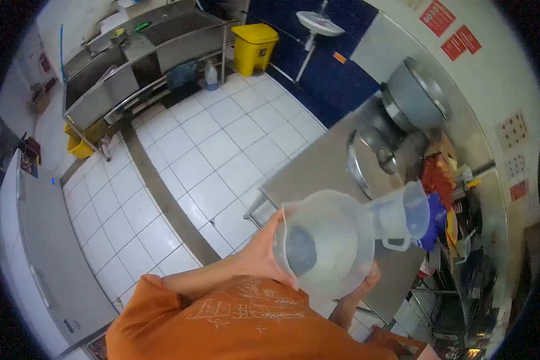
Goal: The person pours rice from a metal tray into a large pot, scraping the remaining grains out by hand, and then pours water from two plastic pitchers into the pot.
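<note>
One round translucent plastic bowl: being held between both hands.
Left hand: being clasped around its left side.
Right hand: being mostly hidden, lower right; grip unclear.
Translucent handled plastic jug: being seen just rightward.

A stainless-steel table stretches ahead and to the right of the left fingers, and part of its top shows beside the right fingers. Ahead and to the right of the right fingers, a clear handled jug stands on it, its base hidden. Farther ahead lies a round steel vessel; farther still, a large grey pot. White floor tiles spread left of the left fingers, bearing a yellow bin well ahead.
</note>
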Demonstrator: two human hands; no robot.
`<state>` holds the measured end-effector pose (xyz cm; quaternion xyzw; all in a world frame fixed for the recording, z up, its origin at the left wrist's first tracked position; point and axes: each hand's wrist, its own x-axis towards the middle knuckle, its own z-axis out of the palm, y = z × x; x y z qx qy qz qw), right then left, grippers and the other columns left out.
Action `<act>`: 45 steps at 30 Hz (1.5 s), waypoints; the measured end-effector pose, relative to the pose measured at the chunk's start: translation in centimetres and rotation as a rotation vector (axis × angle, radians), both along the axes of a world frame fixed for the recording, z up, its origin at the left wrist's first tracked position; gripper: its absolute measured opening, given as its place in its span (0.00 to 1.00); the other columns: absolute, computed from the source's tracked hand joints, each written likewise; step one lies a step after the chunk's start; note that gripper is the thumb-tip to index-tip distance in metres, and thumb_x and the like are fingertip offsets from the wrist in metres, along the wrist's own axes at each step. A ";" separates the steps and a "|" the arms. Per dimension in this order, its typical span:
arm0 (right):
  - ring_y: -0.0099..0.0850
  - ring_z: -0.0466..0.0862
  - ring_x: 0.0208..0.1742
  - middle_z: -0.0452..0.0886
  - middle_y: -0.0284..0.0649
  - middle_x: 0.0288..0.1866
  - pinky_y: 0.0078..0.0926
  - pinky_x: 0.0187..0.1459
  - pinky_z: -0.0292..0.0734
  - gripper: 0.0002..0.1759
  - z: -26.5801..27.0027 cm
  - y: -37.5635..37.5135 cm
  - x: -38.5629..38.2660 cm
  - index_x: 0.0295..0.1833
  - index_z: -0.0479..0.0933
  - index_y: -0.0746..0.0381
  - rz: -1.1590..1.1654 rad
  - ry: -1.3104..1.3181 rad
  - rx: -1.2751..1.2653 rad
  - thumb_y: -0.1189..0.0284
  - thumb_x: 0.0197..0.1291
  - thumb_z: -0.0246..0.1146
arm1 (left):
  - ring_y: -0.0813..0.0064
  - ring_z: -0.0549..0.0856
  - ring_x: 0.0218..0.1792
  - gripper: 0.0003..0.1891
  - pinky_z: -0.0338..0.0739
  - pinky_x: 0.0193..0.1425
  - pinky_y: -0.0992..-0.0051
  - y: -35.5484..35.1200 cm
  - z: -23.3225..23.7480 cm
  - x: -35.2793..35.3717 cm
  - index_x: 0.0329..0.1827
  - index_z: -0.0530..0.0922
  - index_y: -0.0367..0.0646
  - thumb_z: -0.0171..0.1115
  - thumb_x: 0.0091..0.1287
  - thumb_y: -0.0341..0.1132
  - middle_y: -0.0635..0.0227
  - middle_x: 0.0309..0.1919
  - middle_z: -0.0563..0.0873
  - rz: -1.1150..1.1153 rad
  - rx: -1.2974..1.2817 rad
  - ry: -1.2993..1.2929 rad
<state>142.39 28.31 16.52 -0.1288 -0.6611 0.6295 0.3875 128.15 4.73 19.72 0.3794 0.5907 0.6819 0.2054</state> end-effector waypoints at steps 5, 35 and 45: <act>0.24 0.77 0.28 0.77 0.37 0.30 0.19 0.27 0.72 0.27 0.9 -2.4 -11.0 0.31 0.70 0.64 0.232 0.045 0.010 0.47 0.58 0.57 | 0.58 0.66 0.67 0.68 0.58 0.70 0.62 -5.4 0.6 -7.7 0.71 0.51 0.38 0.85 0.25 0.50 0.53 0.64 0.67 0.252 0.086 0.007; 0.12 0.62 0.21 0.63 0.21 0.18 0.15 0.21 0.52 0.18 9.9 -1.3 -67.1 0.19 0.61 0.55 -0.764 -0.006 0.108 0.74 0.41 0.67 | 0.60 0.65 0.68 0.70 0.56 0.72 0.64 11.9 8.4 -78.3 0.70 0.51 0.30 0.86 0.23 0.50 0.50 0.66 0.65 -0.426 0.185 0.182; 0.14 0.64 0.23 0.65 0.24 0.23 0.14 0.23 0.55 0.17 14.5 11.1 -72.2 0.21 0.62 0.57 -1.208 0.121 0.207 0.71 0.48 0.67 | 0.62 0.64 0.69 0.70 0.53 0.73 0.65 36.5 11.1 -84.8 0.72 0.48 0.31 0.87 0.24 0.40 0.51 0.68 0.64 -0.867 0.326 -0.052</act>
